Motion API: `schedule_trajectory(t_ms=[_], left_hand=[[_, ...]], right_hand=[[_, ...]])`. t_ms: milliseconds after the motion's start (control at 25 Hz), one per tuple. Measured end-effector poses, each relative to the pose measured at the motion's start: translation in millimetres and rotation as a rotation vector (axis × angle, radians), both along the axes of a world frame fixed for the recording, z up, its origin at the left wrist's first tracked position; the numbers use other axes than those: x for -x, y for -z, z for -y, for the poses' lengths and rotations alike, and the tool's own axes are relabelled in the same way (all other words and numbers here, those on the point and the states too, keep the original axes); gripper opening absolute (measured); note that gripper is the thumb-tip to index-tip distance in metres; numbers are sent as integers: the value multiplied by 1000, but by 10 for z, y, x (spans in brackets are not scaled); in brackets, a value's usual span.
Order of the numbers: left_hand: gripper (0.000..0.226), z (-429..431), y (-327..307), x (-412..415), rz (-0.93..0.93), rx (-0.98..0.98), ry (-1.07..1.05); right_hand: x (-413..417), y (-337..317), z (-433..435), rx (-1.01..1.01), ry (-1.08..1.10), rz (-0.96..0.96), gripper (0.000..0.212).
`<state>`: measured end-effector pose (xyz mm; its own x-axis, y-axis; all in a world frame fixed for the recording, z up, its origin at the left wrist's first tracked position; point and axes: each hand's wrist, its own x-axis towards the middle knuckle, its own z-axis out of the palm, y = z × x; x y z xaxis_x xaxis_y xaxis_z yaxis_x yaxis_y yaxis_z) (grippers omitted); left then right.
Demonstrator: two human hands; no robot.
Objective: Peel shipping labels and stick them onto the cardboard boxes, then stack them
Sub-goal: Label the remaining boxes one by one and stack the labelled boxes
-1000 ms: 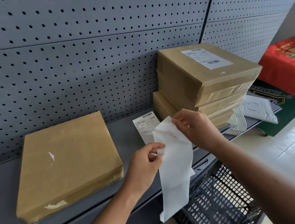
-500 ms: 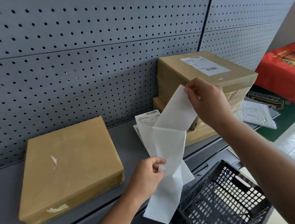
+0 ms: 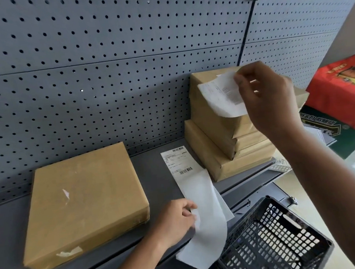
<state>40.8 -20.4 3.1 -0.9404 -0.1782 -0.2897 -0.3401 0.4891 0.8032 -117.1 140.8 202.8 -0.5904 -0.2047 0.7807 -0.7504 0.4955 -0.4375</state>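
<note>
My right hand (image 3: pixel 267 96) pinches a peeled white shipping label (image 3: pixel 222 97); left hand (image 3: pixel 175 222) grips white backing strip (image 3: pixel 205 222); the flat brown cardboard box (image 3: pixel 85 198) at the shelf's left end remains unlabelled and unstacked.

Print on the peeled label (image 3: pixel 222 97) too blurred to read; stack's top box (image 3: pixel 210 101) partly hidden behind right hand (image 3: pixel 267 96).

A grey metal shelf (image 3: pixel 157 164) runs along a perforated back panel. Toward its left end a flat brown cardboard box (image 3: pixel 85 200) lies alone, reaching close to the front edge. Near the middle, a strip of printed shipping labels (image 3: pixel 178 163) lies flat, its lower end overhanging the front edge. At the right end sits a stack of brown boxes (image 3: pixel 222 139), the lowest resting on the shelf.
</note>
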Motion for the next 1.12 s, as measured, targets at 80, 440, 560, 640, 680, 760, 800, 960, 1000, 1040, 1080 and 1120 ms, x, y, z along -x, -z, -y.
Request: schedule_trajectory(t_ms=[80,440,560,640,680,760,800,960,1000,1040,1080,1120], left_hand=[[30,36,-116,-30,-32,57,6],[60,573,-1253,-332,-387,-826,-384],[35,761,-1283,-516,-436,-759,-492],[24,865,-1231,-649,-445,-651,-568],[21,917,-1197,-715,-448,-613,-601],[18,1033,-1140,-837,-453,-574,-693],[18,1099,-1115,-891,-455,-558,-752],[16,1352,-1049,-1049,-463,-605,-904],[16,1397,-1037,-1071,-464,-611,-914],[15,1435,-1022,-1083,-463,-611,-915],[14,1466,-1002,-1084,-460,-604,-913],[13,1492,-979,-1077,-458,-600,-912]], right_hand=[[-134,-8,33,-9,-57,-15,11],[-945,459,513,-239,-502,-123,23],[-1140,681,776,-374,-626,-80,17],[-1216,793,940,-455,-697,-47,17],[-1236,832,1012,-491,-732,-21,19],[-1253,859,1131,-522,-814,92,29],[-1258,859,1179,-492,-853,167,33],[-1174,911,1475,-117,-676,595,15],[-1133,947,1577,-86,-674,819,14],[-1093,999,1674,-88,-699,1019,15],[-1056,1060,1756,-100,-716,1146,19],[-1029,1108,1826,-98,-720,1216,21]])
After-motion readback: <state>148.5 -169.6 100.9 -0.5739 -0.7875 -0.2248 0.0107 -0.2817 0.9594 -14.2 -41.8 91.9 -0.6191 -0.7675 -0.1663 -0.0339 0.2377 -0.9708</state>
